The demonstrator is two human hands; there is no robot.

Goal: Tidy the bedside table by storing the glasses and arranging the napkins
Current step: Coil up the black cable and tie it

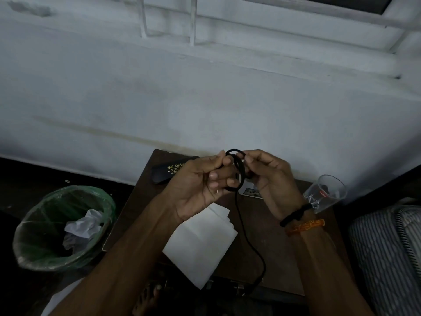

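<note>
Above the dark brown bedside table [276,254], my left hand [200,185] and my right hand [271,179] together hold a black cable [242,171] wound into small loops. Its loose tail hangs down and trails to the table's front edge. A black glasses case [163,173] with gold lettering lies shut at the table's back left, partly behind my left hand. A stack of white napkins [200,242] lies near the front, under my left forearm. The glasses themselves are not visible.
A clear plastic tumbler [328,192] lies tilted at the table's right edge. A small card [251,192] lies under my hands. A green-lined bin [57,226] with crumpled paper stands on the floor at left. A striped bed [387,247] is at right, a white wall behind.
</note>
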